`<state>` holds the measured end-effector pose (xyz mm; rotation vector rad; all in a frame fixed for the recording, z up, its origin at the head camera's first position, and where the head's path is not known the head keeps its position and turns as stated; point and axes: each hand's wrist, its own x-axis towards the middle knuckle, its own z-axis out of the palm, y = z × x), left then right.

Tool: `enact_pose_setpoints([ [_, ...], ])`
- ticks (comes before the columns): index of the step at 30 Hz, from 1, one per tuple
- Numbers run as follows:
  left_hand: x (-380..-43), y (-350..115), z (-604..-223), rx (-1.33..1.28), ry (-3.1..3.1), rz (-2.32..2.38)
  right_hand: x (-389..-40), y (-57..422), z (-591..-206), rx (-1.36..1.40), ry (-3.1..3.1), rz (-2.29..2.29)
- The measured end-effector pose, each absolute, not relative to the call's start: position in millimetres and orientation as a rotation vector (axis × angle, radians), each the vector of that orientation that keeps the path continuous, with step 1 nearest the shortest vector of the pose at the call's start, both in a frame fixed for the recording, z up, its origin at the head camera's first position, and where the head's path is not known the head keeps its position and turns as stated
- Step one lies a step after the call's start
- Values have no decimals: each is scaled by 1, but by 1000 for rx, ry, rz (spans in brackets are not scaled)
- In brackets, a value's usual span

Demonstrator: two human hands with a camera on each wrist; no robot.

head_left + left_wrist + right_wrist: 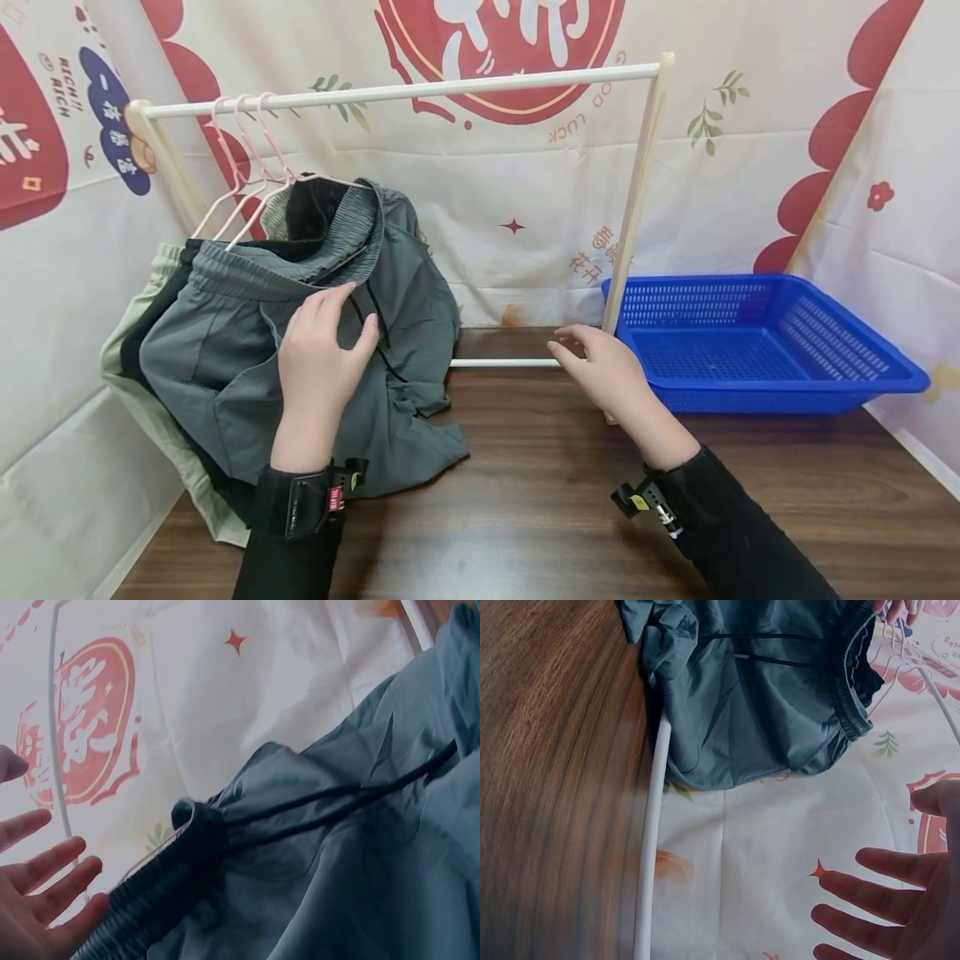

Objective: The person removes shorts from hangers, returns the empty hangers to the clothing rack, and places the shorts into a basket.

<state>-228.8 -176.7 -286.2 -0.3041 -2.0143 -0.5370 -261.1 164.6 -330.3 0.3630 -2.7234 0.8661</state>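
Grey-blue drawstring shorts (225,358) hang at the front of the rack's left end, their waistband gathered on a pink hanger (270,171). Behind them are a black garment (135,354) and a pale green one (168,450), on more pink hangers. My left hand (318,354) hovers in front of the grey-blue shorts, fingers spread and holding nothing; in the left wrist view the fingers are beside the elastic waistband (157,892). My right hand (603,367) is in the air near the rack's right post, its fingers loosely extended with nothing in them.
The white clothes rack (450,86) stands on a brown wooden table (487,517). A blue perforated basket (780,386) sits to the right of its right post (637,192). A printed cloth backdrop (517,183) rises behind, and a low white rail (510,363) runs near the tabletop.
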Motion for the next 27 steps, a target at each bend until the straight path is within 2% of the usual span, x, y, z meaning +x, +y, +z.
enact_pose_setpoints([
  [13,-221,-198,-273,-193,-1720,-485,-254,171,-340,331,-2699,903],
  [27,-217,-227,-250,190,-1832,-349,-253,173,-343,320,-2711,909],
])
